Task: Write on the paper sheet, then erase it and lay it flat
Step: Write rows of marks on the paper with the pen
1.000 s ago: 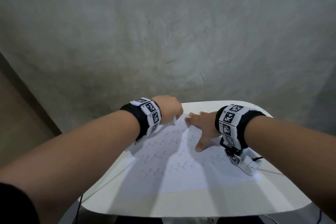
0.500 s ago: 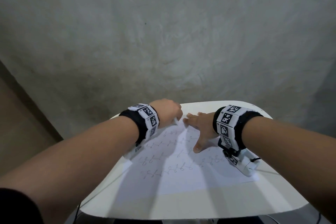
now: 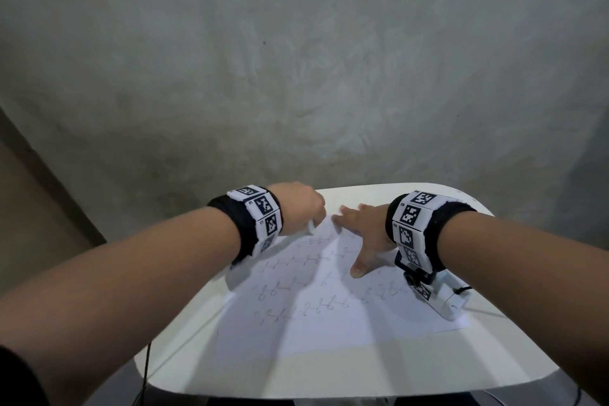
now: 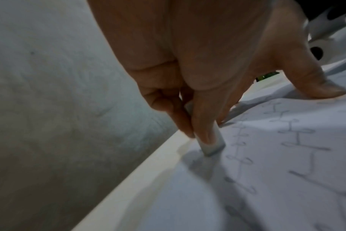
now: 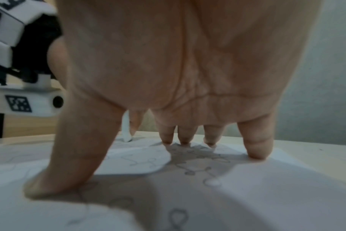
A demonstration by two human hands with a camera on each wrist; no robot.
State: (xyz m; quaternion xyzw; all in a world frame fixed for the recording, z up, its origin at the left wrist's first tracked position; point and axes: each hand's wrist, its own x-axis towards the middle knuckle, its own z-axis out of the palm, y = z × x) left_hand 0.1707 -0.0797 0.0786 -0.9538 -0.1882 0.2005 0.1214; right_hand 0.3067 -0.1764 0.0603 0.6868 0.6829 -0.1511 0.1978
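Observation:
A white paper sheet (image 3: 329,316) with rows of faint pencil loops lies flat on the white table (image 3: 329,372). My left hand (image 3: 301,208) pinches a small white eraser (image 3: 310,227) and presses its end onto the sheet's far left part; in the left wrist view the eraser (image 4: 212,144) stands upright between thumb and fingers, touching the paper (image 4: 267,179). My right hand (image 3: 361,231) lies spread on the sheet's far right part, with its fingertips (image 5: 185,139) and thumb pressing the paper (image 5: 247,195) down. No pencil is in view.
The table is small with rounded corners, and its far edge (image 4: 148,164) runs close beyond the eraser. A grey wall (image 3: 296,59) rises behind it. Thin cables (image 3: 146,369) hang off the table's near left and right sides.
My left hand with the eraser has shifted slightly left and nearer across the sheet's far part. The right hand stays spread on the paper.

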